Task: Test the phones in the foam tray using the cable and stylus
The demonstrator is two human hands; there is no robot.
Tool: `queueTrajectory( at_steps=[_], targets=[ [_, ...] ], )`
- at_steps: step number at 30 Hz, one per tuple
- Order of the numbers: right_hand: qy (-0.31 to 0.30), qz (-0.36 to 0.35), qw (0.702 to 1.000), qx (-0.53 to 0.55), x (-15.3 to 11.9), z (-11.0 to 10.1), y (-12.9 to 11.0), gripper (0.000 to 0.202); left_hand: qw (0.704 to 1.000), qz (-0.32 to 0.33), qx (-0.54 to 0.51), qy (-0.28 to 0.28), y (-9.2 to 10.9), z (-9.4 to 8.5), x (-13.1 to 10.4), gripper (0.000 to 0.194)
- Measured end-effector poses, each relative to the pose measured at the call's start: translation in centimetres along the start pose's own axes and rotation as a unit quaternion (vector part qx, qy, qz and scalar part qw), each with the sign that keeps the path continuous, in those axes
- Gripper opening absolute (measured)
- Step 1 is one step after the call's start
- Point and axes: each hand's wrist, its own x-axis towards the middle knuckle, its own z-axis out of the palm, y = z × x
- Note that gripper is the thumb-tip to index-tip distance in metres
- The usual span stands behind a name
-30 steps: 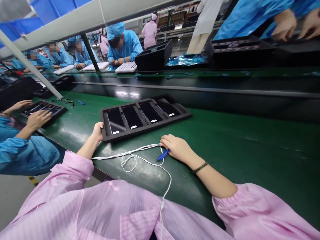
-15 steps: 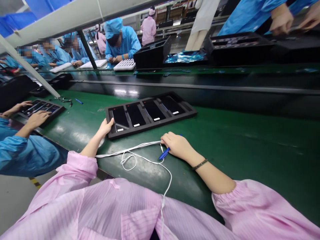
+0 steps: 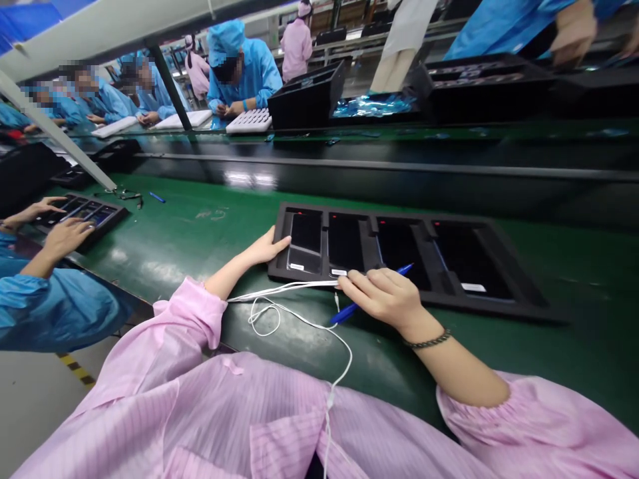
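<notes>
A black foam tray (image 3: 529, 293) with several dark phone-like devices in its slots lies on the green table, slightly turned. My left hand (image 3: 264, 248) grips the tray's left end, thumb on top of the rim. My right hand (image 3: 384, 296) is closed around a blue pen (image 3: 345, 314) and white cables (image 3: 294, 286), just in front of the tray's near edge. The cables run left to my left forearm, and one thin white cord (image 3: 344, 366) loops down over my pink sleeve and smock.
At the left, a co-worker's hands (image 3: 70, 238) rest on another black tray (image 3: 107, 223). A second blue pen (image 3: 157, 197) lies beyond. Black boxes (image 3: 304, 100) and blue film (image 3: 374, 105) stand across the line, with co-workers in blue behind.
The tray has moved right and turned, its right end now nearer me. My left hand has moved right with it. My right hand has shifted slightly right, still holding pen and cables.
</notes>
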Motion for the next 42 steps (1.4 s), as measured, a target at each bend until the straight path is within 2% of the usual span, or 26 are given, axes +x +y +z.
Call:
queueTrajectory(
  at_steps=[2, 4, 6, 8, 9, 10, 11, 13, 14, 15, 17, 19, 20, 21, 23, 25, 28, 31, 32, 37, 42],
  targets=[
    [-0.005, 0.003, 1.0, -0.011, 0.5, -0.4, 0.1, 0.017, 0.998, 0.002, 0.057, -0.04, 0.9, 0.5, -0.2, 0.057],
    [-0.01, 0.0, 1.0, -0.029, 1.0, -0.5, 0.3, 0.018, 0.985, -0.021, 0.161, -0.062, 2.0, 0.6, -0.8, 0.059],
    [-0.004, -0.017, 0.999, -0.049, 1.7, -0.6, 0.7, 0.02, 0.958, -0.035, 0.285, -0.026, 3.3, 0.5, -2.0, 0.057],
    [0.005, -0.027, 0.998, -0.057, 2.6, -0.5, 1.1, 0.02, 0.944, 0.022, 0.328, 0.036, 4.5, 0.4, -3.3, 0.051],
    [0.01, -0.026, 0.998, -0.061, 3.1, -0.4, 1.4, 0.021, 0.951, 0.077, 0.296, 0.039, 5.1, 0.4, -4.0, 0.05],
    [0.019, -0.022, 0.997, -0.065, 3.7, -0.3, 1.6, 0.021, 0.964, 0.133, 0.231, 0.005, 5.6, 0.4, -4.7, 0.051],
    [0.029, -0.015, 0.997, -0.07, 4.2, -0.1, 1.9, 0.021, 0.972, 0.177, 0.143, -0.062, 6.0, 0.5, -5.2, 0.054],
    [0.05, -0.004, 0.996, -0.07, 5.1, 0.6, 2.3, 0.02, 0.959, 0.194, -0.026, -0.204, 6.4, 0.7, -5.9, 0.059],
    [0.058, -0.002, 0.996, -0.066, 5.3, 0.9, 2.6, 0.018, 0.952, 0.176, -0.078, -0.238, 6.4, 0.9, -6.1, 0.058],
    [0.06, -0.001, 0.996, -0.059, 5.4, 1.3, 2.8, 0.016, 0.954, 0.152, -0.104, -0.237, 6.2, 1.1, -6.0, 0.055],
    [0.027, 0.021, 0.999, -0.04, 5.1, 1.8, 3.4, 0.013, 0.976, 0.102, -0.117, -0.156, 5.3, 1.6, -5.6, 0.059],
    [-0.078, 0.096, 0.992, -0.019, 4.4, 1.9, 4.2, 0.019, 0.989, 0.05, -0.125, -0.062, 4.1, 2.2, -4.8, 0.064],
    [-0.16, 0.158, 0.974, -0.011, 4.0, 1.7, 4.6, 0.025, 0.991, 0.027, -0.131, -0.03, 3.5, 2.5, -4.3, 0.061],
    [-0.248, 0.228, 0.942, -0.009, 3.6, 1.5, 4.9, 0.031, 0.991, 0.014, -0.13, -0.005, 3.0, 2.8, -3.9, 0.057],
    [-0.388, 0.35, 0.853, -0.021, 2.9, 0.9, 5.5, 0.039, 0.995, 0.033, -0.084, 0.034, 2.4, 3.5, -3.4, 0.047],
    [-0.46, 0.418, 0.782, -0.043, 2.3, 0.3, 5.7, 0.04, 0.994, 0.083, 0.004, 0.065, 2.4, 4.1, -3.1, 0.04],
    [-0.505, 0.452, 0.734, -0.048, 1.7, -0.1, 5.4, 0.034, 0.982, 0.115, 0.129, 0.076, 3.2, 5.3, -3.2, 0.03],
    [-0.529, 0.469, 0.707, -0.03, 1.7, -0.1, 4.7, 0.033, 0.971, 0.082, 0.216, 0.067, 4.6, 6.6, -3.4, 0.01],
    [-0.531, 0.473, 0.703, -0.021, 1.8, -0.1, 4.5, 0.035, 0.966, 0.066, 0.242, 0.06, 5.2, 7.0, -3.5, 0.009],
    [-0.527, 0.493, 0.692, 0.023, 2.7, 0.3, 3.1, 0.04, 0.943, 0.002, 0.331, 0.024, 7.8, 8.5, -4.0, 0.038],
    [-0.519, 0.514, 0.679, 0.072, 3.2, 0.4, 2.0, 0.045, 0.928, -0.024, 0.372, 0.023, 9.1, 8.7, -4.0, 0.042]
  ],
)
